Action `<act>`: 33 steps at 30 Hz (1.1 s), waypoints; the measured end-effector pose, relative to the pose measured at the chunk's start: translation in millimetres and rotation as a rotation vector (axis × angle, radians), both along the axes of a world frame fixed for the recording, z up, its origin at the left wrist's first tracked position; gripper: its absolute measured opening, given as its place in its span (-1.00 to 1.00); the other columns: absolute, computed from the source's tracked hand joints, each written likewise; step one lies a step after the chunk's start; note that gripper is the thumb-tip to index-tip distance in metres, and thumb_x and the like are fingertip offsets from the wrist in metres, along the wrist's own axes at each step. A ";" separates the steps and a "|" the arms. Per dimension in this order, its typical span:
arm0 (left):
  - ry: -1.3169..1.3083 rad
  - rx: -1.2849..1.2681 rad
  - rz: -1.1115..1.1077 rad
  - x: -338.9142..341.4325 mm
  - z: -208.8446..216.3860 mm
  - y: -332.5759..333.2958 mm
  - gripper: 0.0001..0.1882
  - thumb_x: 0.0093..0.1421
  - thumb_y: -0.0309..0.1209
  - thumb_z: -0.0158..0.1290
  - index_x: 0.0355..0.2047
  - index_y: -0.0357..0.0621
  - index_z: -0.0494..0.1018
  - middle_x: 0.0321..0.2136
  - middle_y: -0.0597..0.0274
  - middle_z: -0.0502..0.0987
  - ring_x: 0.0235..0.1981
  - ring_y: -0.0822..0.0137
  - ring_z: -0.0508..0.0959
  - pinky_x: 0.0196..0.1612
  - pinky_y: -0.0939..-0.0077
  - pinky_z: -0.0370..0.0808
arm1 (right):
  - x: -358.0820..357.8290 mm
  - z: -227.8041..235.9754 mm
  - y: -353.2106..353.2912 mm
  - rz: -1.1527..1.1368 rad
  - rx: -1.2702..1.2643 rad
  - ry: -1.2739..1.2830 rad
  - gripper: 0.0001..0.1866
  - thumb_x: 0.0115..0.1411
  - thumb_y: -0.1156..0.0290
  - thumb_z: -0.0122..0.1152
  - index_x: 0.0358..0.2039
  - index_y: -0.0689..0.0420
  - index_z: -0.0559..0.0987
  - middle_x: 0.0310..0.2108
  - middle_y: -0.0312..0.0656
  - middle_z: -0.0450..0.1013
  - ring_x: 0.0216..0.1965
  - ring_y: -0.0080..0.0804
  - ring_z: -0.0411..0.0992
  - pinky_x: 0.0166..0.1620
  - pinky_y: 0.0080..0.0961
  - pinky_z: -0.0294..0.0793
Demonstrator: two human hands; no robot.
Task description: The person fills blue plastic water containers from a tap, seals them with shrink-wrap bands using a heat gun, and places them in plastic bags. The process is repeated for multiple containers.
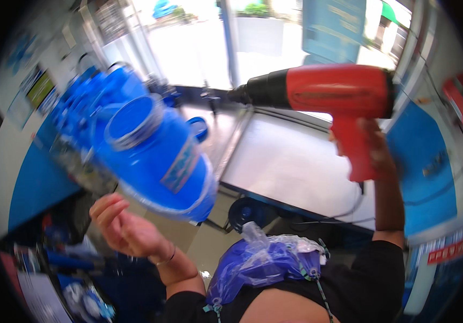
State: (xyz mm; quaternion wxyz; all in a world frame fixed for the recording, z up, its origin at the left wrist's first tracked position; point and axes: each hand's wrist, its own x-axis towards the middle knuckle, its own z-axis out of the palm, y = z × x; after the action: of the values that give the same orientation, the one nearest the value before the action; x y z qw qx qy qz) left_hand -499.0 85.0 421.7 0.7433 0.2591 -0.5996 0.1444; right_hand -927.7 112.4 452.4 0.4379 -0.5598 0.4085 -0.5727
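Note:
A large blue plastic jug (161,156) with an open wide mouth tilts in front of me at centre left. Clear plastic film wraps its neck and lower edge, and a printed label is on its side. What bears the jug is hidden. My left hand (129,226) is just below it at the left, apart from it, with fingers curled together and nothing visible in them. In my right hand (374,142) is the grip of a red heat gun (339,89), raised at the right. Its black nozzle points left, past the jug's mouth.
Blue plastic pieces (81,107) pile up behind the jug, with a blue ring-shaped lid (198,129) beside it. A white-topped table (280,161) stands beyond. A dark cable (344,212) hangs near its front edge. Purple plastic bagging (264,264) covers my lap.

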 end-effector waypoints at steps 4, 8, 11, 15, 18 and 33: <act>0.004 0.077 -0.115 4.9 -30.0 -11.0 -0.74 0.18 -0.49 -0.17 -0.26 -0.44 0.45 -0.15 -0.07 0.45 -0.25 0.28 0.41 -0.23 0.50 0.33 | -78.8 -119.4 8.6 -0.409 0.119 0.296 -0.56 0.14 0.23 0.32 -0.04 0.19 0.49 -0.32 -0.08 0.54 -0.39 -0.38 0.53 -0.27 -0.44 0.53; 0.020 0.229 -0.080 14.0 -52.9 -17.1 -0.74 0.22 -0.52 -0.17 -0.24 -0.45 0.46 -0.12 -0.02 0.46 -0.20 0.30 0.43 -0.22 0.53 0.33 | -152.7 -235.4 63.1 -0.857 0.104 0.724 -0.43 0.01 0.34 0.40 0.07 0.11 0.47 -0.24 0.09 0.50 -0.17 -0.05 0.48 -0.10 -0.20 0.45; 0.080 0.318 0.084 16.1 -62.1 -18.7 -0.72 0.21 -0.50 -0.22 -0.27 -0.43 0.46 -0.14 -0.01 0.45 -0.20 0.31 0.44 -0.23 0.53 0.34 | -203.0 -310.0 105.1 -1.103 0.467 0.936 -0.34 -0.05 0.36 0.44 0.11 0.11 0.43 -0.28 0.08 0.44 -0.17 0.06 0.45 -0.10 -0.16 0.45; 0.052 0.329 0.179 16.8 -59.8 -22.0 -0.72 0.21 -0.48 -0.21 -0.28 -0.43 0.47 -0.14 0.00 0.45 -0.19 0.30 0.45 -0.22 0.52 0.35 | -254.2 -355.3 131.5 -1.215 0.672 1.082 -0.29 -0.03 0.40 0.40 0.19 0.03 0.37 -0.17 0.16 0.37 -0.11 0.14 0.41 -0.04 -0.15 0.42; 0.022 0.323 0.173 28.2 -51.6 -20.6 -0.72 0.20 -0.48 -0.21 -0.28 -0.43 0.47 -0.13 0.01 0.45 -0.19 0.28 0.45 -0.20 0.52 0.35 | -241.8 -319.8 101.1 -1.246 0.928 1.211 -0.31 0.01 0.44 0.33 0.20 0.06 0.33 -0.05 0.23 0.31 -0.02 0.12 0.37 0.04 -0.17 0.39; 0.191 0.403 0.051 162.6 -43.5 -90.0 -0.73 0.18 -0.52 -0.17 -0.20 -0.30 0.49 -0.08 0.13 0.43 -0.11 0.36 0.44 -0.14 0.53 0.40 | 297.3 74.5 -186.9 0.274 -0.830 0.957 -0.14 0.16 -0.37 -0.11 0.23 0.09 0.32 0.21 0.05 0.24 0.19 0.05 0.26 0.22 -0.05 0.23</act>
State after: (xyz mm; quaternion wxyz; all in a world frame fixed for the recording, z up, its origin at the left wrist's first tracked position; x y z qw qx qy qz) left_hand -336.4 -4.9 378.1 0.7258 0.4300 -0.5367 0.0150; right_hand -630.4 -74.6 526.9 0.0241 -0.9230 0.2279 -0.3092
